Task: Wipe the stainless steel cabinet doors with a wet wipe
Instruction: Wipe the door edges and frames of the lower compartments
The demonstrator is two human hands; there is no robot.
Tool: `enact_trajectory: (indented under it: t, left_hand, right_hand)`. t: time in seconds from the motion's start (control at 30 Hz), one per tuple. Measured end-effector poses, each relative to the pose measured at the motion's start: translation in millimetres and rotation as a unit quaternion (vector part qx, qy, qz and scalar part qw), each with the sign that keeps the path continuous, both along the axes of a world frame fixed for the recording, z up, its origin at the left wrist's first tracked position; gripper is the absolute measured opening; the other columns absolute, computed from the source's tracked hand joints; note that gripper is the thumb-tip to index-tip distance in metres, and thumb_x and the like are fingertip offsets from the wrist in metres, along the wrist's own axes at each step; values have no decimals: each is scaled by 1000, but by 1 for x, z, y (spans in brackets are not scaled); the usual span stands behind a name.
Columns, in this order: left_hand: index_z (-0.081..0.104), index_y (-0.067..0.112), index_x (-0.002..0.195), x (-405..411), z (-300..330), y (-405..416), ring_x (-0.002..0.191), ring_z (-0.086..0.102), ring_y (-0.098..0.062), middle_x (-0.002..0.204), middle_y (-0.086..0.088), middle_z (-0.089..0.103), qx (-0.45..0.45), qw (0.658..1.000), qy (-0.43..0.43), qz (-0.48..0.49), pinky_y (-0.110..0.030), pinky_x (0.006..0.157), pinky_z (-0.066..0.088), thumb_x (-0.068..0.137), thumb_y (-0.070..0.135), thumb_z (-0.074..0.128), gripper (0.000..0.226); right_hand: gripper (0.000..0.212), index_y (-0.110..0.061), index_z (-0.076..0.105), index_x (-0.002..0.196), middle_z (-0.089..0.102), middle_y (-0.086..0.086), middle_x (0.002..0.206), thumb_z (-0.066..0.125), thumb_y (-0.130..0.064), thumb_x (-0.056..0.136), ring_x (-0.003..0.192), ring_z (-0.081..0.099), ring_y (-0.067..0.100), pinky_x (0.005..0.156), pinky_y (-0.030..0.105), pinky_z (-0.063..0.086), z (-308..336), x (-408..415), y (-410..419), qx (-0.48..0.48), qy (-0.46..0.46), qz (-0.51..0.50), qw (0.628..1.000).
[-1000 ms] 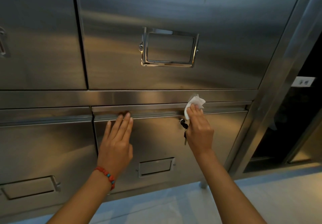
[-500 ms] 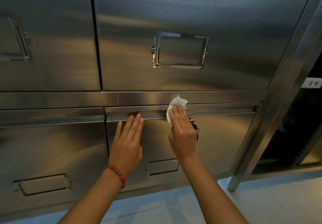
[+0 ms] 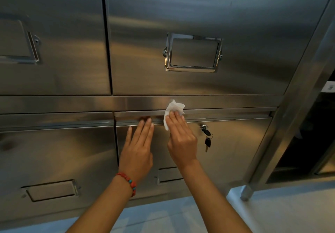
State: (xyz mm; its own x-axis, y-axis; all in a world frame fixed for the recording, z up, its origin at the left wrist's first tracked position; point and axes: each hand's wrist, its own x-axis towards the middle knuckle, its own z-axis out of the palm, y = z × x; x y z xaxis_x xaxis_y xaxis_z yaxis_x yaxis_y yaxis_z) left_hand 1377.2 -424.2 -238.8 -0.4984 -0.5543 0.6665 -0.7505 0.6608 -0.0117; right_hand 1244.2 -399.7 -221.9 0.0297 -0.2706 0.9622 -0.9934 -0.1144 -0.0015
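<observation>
Right hand [image 3: 182, 142] presses the wipe [image 3: 173, 112] under straight fingertips against the door [image 3: 235, 151] top edge; left hand [image 3: 138, 149] flat, fingers straight, beside it.

Pale floor [image 3: 282, 212], warm dim light, perhaps a wall socket [image 3: 330, 87].

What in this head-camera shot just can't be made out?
- Label holder on the upper left door: cut off by the left edge.
- Steel under the wet wipe: covered by it and the right hand.
- White plate, far right: markings too small, cut by the edge.
</observation>
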Motion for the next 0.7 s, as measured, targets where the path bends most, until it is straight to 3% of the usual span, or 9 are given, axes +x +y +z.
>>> enact_trajectory:
  t: [0.13,0.27,0.7]
  left_hand:
    - [52,-6,127,2,3,2,124,46,-38,135,-21,48,10,1000,-3,-5,-60,98,33,43,-4,80,89]
    - [53,-6,126,3,10,7,123,48,-37,134,-20,50,19,1000,-17,-3,-59,97,37,44,0,81,87]
    - [63,-4,115,2,19,17,116,56,-36,126,-22,57,21,998,35,-43,-57,94,43,56,2,78,62]
  right_hand:
    - [49,6,68,105,66,20,112,64,23,60,107,63,30,91,43,51,4,1,3,26,-13,32,999]
    - [57,5,68,106,66,19,112,68,27,54,106,64,29,87,43,54,11,0,10,55,-35,58,996]
    - [48,5,70,102,69,19,105,70,26,60,100,66,30,84,44,55,-1,-14,31,43,-50,33,997]
